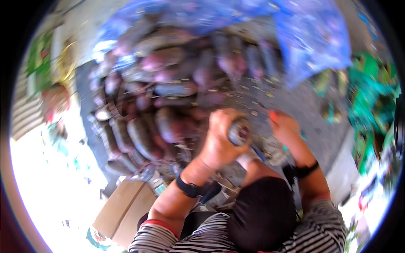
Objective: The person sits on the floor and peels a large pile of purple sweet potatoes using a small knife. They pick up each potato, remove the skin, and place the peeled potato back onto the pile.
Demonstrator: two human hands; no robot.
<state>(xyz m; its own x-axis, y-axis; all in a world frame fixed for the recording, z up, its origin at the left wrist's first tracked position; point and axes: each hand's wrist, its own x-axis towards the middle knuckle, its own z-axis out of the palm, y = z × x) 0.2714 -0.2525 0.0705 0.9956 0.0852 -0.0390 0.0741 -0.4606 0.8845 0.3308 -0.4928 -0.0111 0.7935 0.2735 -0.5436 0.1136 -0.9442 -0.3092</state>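
Note:
My left hand [220,137] is wrapped round a long root vegetable [239,132], probably a radish. Its pale, purplish round end points up and to the right. Off to its right, my right hand [287,128] is closed on a small orange tool [273,116]. Only the orange part shows; the rest is blurred or hidden. Beyond and left of my left hand lies a heap of similar radishes [171,124], grey-green with pink-purple ends and thin tail roots. Several more lie in a row [228,55] at the far side.
Blue plastic sheeting [312,38] edges the far side. Small yellowish scraps litter the dark mat [278,95]. Green net bags [371,105] are piled at the right. A cardboard box [122,211] stands at the near left. My dark-clothed knee [261,215] rises between my arms.

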